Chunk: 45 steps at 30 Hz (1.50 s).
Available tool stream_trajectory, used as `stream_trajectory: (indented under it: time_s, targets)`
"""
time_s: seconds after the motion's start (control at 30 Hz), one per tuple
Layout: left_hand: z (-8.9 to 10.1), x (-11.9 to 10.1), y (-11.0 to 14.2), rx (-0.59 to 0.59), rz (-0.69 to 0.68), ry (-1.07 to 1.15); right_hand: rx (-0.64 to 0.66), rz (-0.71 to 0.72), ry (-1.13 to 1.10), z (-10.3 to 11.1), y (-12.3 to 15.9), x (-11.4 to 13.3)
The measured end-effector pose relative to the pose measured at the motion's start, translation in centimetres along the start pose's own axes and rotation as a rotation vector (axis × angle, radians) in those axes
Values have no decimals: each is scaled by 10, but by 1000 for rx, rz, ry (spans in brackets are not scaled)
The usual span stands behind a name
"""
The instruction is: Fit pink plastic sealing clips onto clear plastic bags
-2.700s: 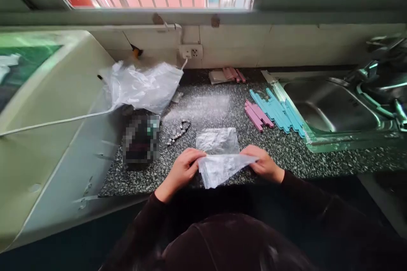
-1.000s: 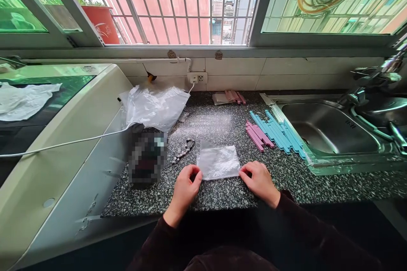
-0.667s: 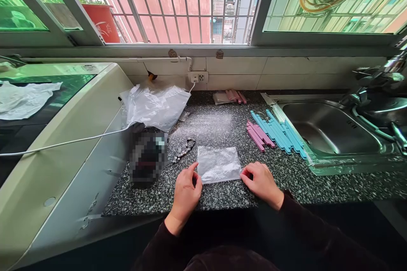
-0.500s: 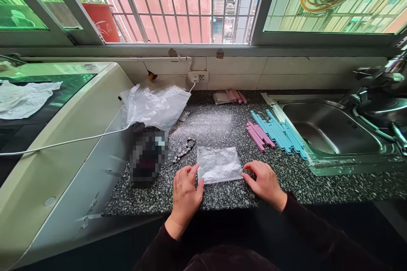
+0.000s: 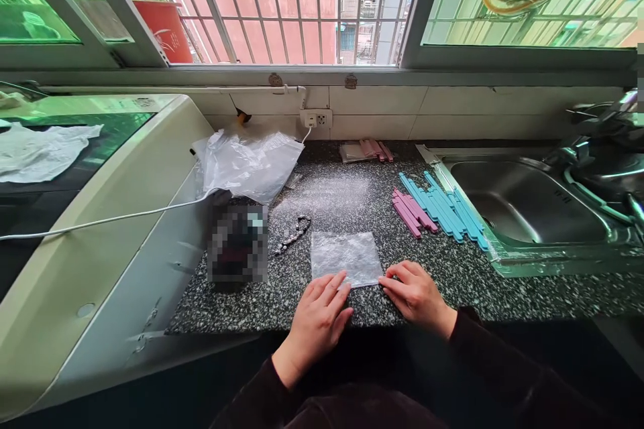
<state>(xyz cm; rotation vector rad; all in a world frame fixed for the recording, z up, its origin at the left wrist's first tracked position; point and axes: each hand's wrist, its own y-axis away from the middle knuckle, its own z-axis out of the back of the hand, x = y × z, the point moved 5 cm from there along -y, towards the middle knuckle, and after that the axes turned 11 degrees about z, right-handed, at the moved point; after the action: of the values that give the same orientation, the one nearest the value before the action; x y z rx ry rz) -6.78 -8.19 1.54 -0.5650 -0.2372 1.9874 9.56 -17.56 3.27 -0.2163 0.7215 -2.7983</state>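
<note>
A small clear plastic bag [image 5: 346, 256] lies flat on the speckled stone counter [image 5: 282, 308] in front of me. My left hand [image 5: 322, 312] rests over its near left corner, fingers stretched out and touching the plastic. At the near right corner, my right hand [image 5: 415, 295] has its thumb and forefinger pinched together on the bag's edge. To the right lie several pink strips [image 5: 412, 213] beside several blue strips [image 5: 445, 206]. A beaded bracelet [image 5: 294, 236] lies left of the bag.
A steel sink [image 5: 528, 201] is set into the counter at the right. Large plastic bags [image 5: 251, 161] lie at the back left, behind a pixelated dark object [image 5: 237, 244]. More pink strips [image 5: 376, 150] sit by the wall. A white cable [image 5: 125, 220] crosses the left side.
My left hand has moved right from the bag's left edge onto its near edge, fingers now flatter. My right thumb and forefinger have closed at the corner.
</note>
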Motion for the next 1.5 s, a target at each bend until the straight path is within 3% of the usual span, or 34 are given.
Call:
stream_trajectory:
  time_s: [0.27, 0.43, 0.6, 0.73, 0.83, 1.17, 1.37, 1.5]
  targets:
    - [-1, 1, 4, 66, -38, 34, -23, 0, 20, 3, 6, -1]
    - [3, 3, 4, 60, -30, 54, 19, 9, 9, -2, -6, -9]
    - [3, 2, 2, 55, -29, 48, 130, 30, 29, -18, -27, -38]
    - [3, 3, 1, 42, -38, 39, 68, -91, 51, -23, -35, -71]
    - [5, 2, 2, 18, -16, 29, 2, -140, 44, -23, -34, -82]
    - [3, 4, -3, 67, 217, -36, -21, -224, 114, -20, -33, -84]
    - [5, 2, -3, -35, 181, -57, -105, -128, 102, -14, -36, -75]
    - [5, 1, -3, -38, 161, -56, -179, -31, 39, -8, -36, -67]
